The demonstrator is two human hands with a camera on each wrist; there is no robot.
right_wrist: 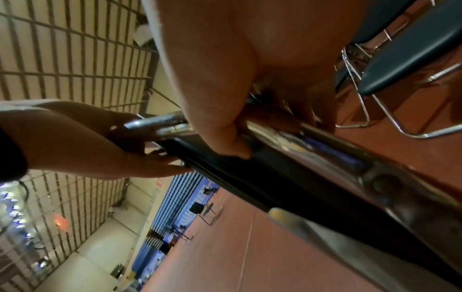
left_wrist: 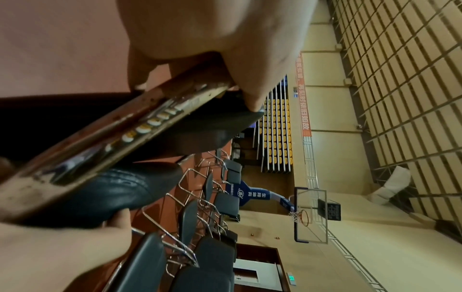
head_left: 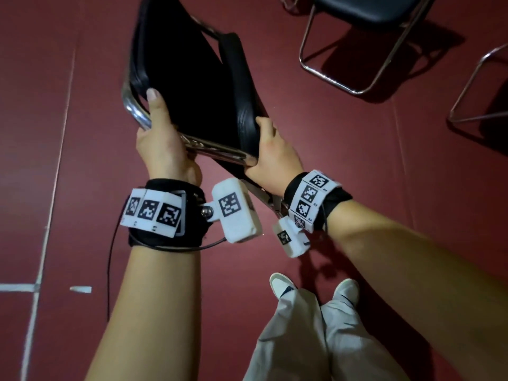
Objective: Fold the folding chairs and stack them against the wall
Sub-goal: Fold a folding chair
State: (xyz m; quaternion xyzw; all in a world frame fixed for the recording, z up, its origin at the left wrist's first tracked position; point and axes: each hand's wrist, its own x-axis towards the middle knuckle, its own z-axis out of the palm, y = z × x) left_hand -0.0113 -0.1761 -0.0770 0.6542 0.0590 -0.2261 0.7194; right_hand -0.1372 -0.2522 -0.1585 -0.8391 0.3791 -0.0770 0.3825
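I hold a black padded folding chair (head_left: 192, 86) with a chrome tube frame (head_left: 137, 114), folded nearly flat and lifted off the floor. My left hand (head_left: 159, 133) grips the frame's left corner, thumb lying on the black cushion. My right hand (head_left: 272, 155) grips the right corner, where the seat pad meets the tube. In the left wrist view my fingers wrap the chrome tube (left_wrist: 105, 136) and the cushion (left_wrist: 112, 193). In the right wrist view my right hand curls round the tube (right_wrist: 287, 134), with my left hand (right_wrist: 100, 142) gripping further along.
An unfolded black chair (head_left: 368, 12) stands at the upper right, and another chrome frame (head_left: 478, 89) sits at the right edge. Several more chairs (left_wrist: 212, 217) stand in rows on the red floor. My white shoes (head_left: 283, 284) are below. White tape lines (head_left: 35, 287) cross the floor at left.
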